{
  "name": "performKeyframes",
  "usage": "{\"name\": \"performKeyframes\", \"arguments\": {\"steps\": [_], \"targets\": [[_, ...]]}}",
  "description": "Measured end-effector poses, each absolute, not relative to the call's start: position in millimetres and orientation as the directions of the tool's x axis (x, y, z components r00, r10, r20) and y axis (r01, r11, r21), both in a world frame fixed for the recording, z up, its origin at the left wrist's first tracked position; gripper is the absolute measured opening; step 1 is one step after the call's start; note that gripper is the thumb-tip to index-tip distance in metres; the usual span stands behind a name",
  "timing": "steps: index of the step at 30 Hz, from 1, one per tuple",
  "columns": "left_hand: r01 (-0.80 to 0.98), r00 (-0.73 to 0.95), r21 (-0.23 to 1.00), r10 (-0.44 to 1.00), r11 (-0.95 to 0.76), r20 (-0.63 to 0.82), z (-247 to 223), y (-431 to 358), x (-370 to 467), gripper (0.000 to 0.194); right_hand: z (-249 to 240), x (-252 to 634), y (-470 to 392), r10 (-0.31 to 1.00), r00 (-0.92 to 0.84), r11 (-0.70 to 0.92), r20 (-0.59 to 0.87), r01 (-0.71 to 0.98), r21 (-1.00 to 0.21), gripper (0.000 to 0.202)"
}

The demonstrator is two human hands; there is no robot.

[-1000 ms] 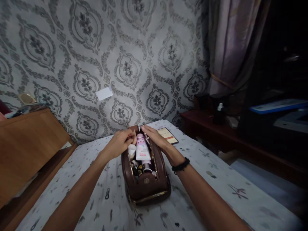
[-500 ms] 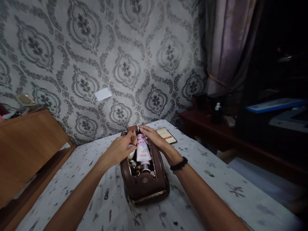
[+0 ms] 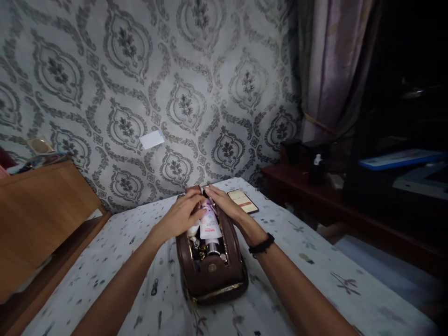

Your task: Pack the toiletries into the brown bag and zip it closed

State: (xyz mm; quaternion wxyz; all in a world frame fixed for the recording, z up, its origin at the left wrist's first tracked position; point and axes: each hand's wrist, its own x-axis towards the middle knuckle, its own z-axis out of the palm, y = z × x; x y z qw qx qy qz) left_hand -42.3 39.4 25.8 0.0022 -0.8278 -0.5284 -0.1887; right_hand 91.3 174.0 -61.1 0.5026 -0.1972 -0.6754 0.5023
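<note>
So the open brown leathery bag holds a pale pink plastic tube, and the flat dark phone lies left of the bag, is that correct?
Not quite: in the head view, the flat dark phone lies right of the open brown leathery bag, not left. The bag does hold the pale pink plastic tube.

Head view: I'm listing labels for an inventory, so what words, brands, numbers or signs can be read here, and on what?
No text can be read for certain.
Pink-and-white tube: red lettering near its lower end, too blurred to quote.
Phone: marks and a red bar on its lit screen, too small to read.
White card on the wall: no legible text.
Brown bag: no legible lettering.
</note>
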Motion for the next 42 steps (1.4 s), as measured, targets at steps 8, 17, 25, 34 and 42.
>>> {"name": "performKeyframes", "arguments": {"steps": [8, 17, 25, 34, 42], "targets": [[0.852, 0.338, 0.308, 0.894, -0.423, 0.294, 26, 42, -48, 0.039, -61, 94, 174, 0.764, -0.431, 0.419, 0.481, -0.236, -0.877, 0.062], [0.768, 0.404, 0.455, 0.892, -0.452, 0.203, 34, 45, -61, 0.058, -66, 93, 178, 0.786, -0.42, 0.402, 0.454, -0.21, -0.891, 0.067], [0.854, 0.47, 0.215, 0.88, -0.474, 0.073, 45, 44, -67, 0.064, -66, 94, 177, 0.787, -0.421, 0.405, 0.451, -0.198, -0.893, 0.061], [0.769, 0.569, 0.413, 0.817, -0.488, -0.095, 56, 52, -75, 0.064, -67, 92, 179, 0.793, -0.417, 0.407, 0.444, -0.179, -0.895, 0.061], [0.615, 0.555, 0.733, 0.82, -0.289, -0.142, 54, 58, -91, 0.061, -69, 93, 179, 0.789, -0.419, 0.413, 0.45, -0.183, -0.892, 0.051]]}}
